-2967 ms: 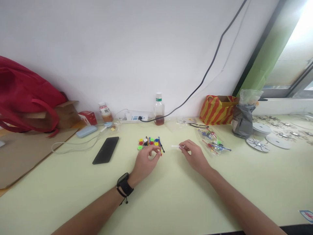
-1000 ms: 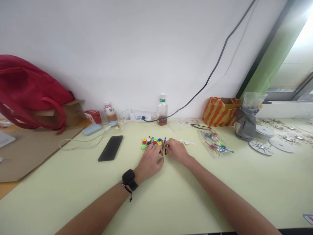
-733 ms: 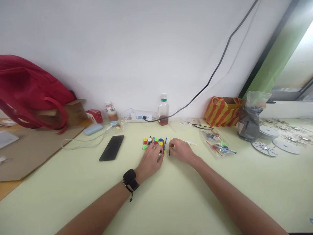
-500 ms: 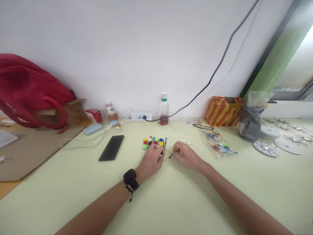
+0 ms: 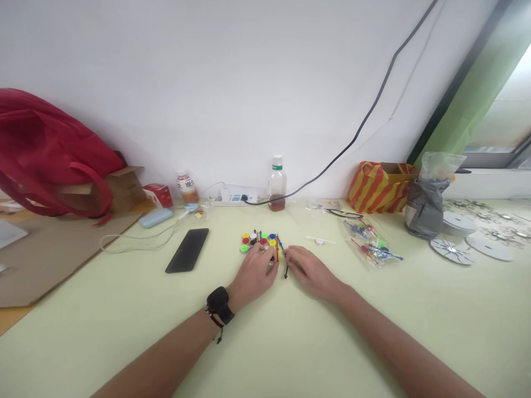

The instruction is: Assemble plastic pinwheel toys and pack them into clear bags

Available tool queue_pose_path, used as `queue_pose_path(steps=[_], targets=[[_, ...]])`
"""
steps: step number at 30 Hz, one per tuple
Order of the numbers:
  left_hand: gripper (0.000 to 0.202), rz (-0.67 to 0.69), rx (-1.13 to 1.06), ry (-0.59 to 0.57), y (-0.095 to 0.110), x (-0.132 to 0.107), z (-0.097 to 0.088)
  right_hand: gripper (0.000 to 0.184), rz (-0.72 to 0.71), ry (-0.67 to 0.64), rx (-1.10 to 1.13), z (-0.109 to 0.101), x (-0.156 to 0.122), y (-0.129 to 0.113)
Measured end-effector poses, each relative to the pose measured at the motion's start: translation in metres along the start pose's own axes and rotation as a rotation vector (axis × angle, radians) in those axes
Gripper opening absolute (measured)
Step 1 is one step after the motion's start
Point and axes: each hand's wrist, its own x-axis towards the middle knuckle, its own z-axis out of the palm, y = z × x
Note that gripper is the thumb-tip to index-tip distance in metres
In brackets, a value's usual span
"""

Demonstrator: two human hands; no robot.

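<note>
Small round pieces [image 5: 252,239] in several colours lie close together on the table, with thin coloured arrows among them. My left hand [image 5: 254,276] is closed over the near side of this group, fingers curled down; what its fingertips hold is partly hidden. Beside those fingertips stands a red arrow [image 5: 277,249], and a blue arrow [image 5: 280,242] leans next to it. My right hand [image 5: 310,271] pinches a black arrow [image 5: 286,270], its tip toward me, just right of the group. A white spinner piece [image 5: 319,241] lies beyond my right hand.
A black phone [image 5: 187,250] lies left of my hands, near a white cable and a blue power bank [image 5: 156,218]. A bottle [image 5: 277,185] and a power strip [image 5: 232,197] stand by the wall. To the right are bagged parts [image 5: 373,246], a striped bag [image 5: 379,187] and discs [image 5: 451,251].
My right hand has moved left to the group, and the black arrow has swung to point more toward me. The blue arrow now tilts. My left hand has barely moved.
</note>
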Motion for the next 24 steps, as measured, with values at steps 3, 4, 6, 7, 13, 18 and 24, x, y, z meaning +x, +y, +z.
queue_pose_path(steps=[3, 4, 6, 7, 13, 18, 24], targets=[[0.010, 0.001, -0.015, -0.020, 0.000, -0.001, -0.001, 0.017, 0.052, -0.012, 0.024, -0.002, -0.004, -0.006], [0.010, -0.002, -0.021, -0.026, 0.001, -0.001, -0.001, 0.017, 0.072, -0.018, 0.035, -0.003, -0.006, -0.009], [0.010, -0.009, -0.039, -0.031, 0.002, -0.001, -0.003, 0.016, 0.106, -0.024, 0.065, -0.004, -0.008, -0.013], [0.009, -0.013, -0.054, -0.026, 0.003, -0.001, -0.004, 0.015, 0.116, -0.022, 0.078, -0.005, -0.009, -0.014], [0.014, -0.097, -0.226, 0.069, 0.015, -0.001, -0.015, 0.010, 0.173, 0.112, 0.114, -0.009, -0.007, -0.011], [0.025, -0.147, -0.399, 0.128, 0.014, 0.000, -0.012, 0.014, 0.245, 0.215, 0.215, -0.009, -0.006, -0.006], [0.024, -0.281, -0.762, 0.139, -0.001, 0.003, 0.008, 0.021, 0.279, 0.271, 0.425, -0.009, -0.004, -0.007]])
